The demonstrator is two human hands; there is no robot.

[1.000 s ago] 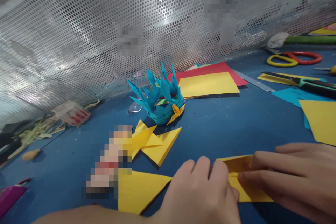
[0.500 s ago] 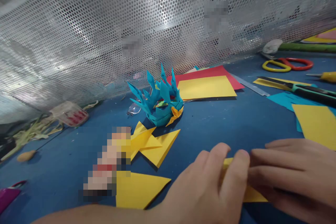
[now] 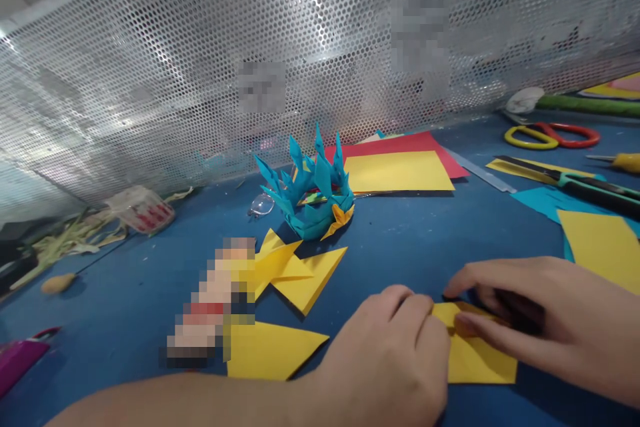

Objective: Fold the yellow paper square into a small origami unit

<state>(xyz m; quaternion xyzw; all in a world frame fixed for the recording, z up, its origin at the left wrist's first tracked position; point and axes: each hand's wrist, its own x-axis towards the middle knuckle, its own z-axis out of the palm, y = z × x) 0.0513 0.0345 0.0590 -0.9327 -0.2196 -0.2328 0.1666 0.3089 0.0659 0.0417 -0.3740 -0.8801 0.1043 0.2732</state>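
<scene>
Since half a second ago our right hand (image 3: 545, 323) has pulled back toward 3 o'clock and arched, and our left hand (image 3: 395, 353) has curled its fingers down, so more of the folded yellow paper (image 3: 475, 357) now shows between them. The paper lies flat on the blue tabletop (image 3: 410, 247) at about 5 o'clock, its lower right corner free. Our left fingers are bent and press on its left end; our right index finger and thumb are slightly apart and pinch its upper fold, the other fingers spread loosely.

Ahead of the hands, toward 12 o'clock, a bare strip of tabletop gives open room before the spiky teal paper crown (image 3: 310, 190), which stands upright with a small orange piece at its front. At 9 to 10 o'clock lie a flat yellow triangle (image 3: 270, 350) and a creased yellow star shape (image 3: 295, 270), both well apart from our paper. At 3 o'clock a yellow sheet (image 3: 597, 243) sits near the right hand. A yellow sheet on red paper (image 3: 400, 170) lies by the perforated metal screen (image 3: 200, 67), which closes off the far edge. Scissors (image 3: 553, 135) with yellow and red handles lie at 2 o'clock.
</scene>
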